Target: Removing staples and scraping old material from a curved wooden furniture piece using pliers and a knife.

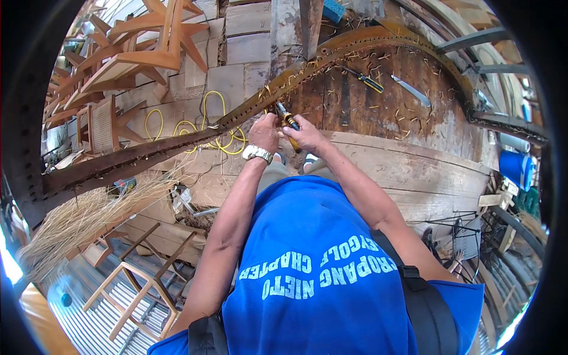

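My right hand (pixel 309 136) is closed around the yellow-and-black handles of a pair of pliers (pixel 288 118). The metal jaws point at the lower edge of a long, curved brown wooden frame (pixel 272 90), which has a row of small holes along it. My left hand (pixel 264 132), with a watch on the wrist, is closed beside the pliers near that edge. Its fingertips seem to pinch something too small to make out. Short bits of cane stick out of the holes, and more lie scattered on the brown board beyond.
A yellow-and-black-handled screwdriver (pixel 370 81) and a pale blade (pixel 410 90) lie on the brown board. Yellow cord (pixel 189 127) loops across the planks at left. A cane bundle (pixel 89 225) lies lower left. Wooden chair frames (pixel 139 56) are stacked upper left; a blue container (pixel 516 170) stands right.
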`<state>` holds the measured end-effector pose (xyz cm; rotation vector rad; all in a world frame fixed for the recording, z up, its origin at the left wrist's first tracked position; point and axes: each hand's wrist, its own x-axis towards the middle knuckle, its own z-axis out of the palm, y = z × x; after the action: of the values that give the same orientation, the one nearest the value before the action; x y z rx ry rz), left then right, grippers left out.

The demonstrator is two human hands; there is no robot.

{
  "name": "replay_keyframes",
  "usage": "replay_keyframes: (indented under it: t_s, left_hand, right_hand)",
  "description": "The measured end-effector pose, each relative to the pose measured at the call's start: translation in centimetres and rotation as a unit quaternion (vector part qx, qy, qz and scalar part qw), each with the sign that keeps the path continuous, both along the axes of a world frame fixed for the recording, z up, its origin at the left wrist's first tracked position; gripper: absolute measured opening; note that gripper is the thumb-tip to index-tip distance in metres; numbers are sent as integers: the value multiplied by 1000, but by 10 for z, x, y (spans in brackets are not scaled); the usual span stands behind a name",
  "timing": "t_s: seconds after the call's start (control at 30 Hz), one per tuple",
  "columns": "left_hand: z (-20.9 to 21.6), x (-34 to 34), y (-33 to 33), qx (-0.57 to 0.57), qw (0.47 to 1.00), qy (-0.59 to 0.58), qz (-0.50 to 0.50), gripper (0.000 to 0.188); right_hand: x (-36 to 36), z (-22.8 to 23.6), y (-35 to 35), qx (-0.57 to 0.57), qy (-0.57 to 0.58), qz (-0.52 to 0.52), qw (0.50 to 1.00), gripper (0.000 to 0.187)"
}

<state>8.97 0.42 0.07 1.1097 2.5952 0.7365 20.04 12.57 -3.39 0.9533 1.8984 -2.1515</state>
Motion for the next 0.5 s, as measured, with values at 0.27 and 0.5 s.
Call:
replay_keyframes:
  t_s: [0.27, 0.5]
  left_hand:
    - [2, 3, 2, -13, 1000, -12, 2, 8]
    - [8, 2, 6, -35, 999, -14, -20, 9]
  right_hand:
    - [6, 17, 0, -153, 30, -20, 988, 33]
    - [2, 17, 4, -136, 35, 7, 990, 32]
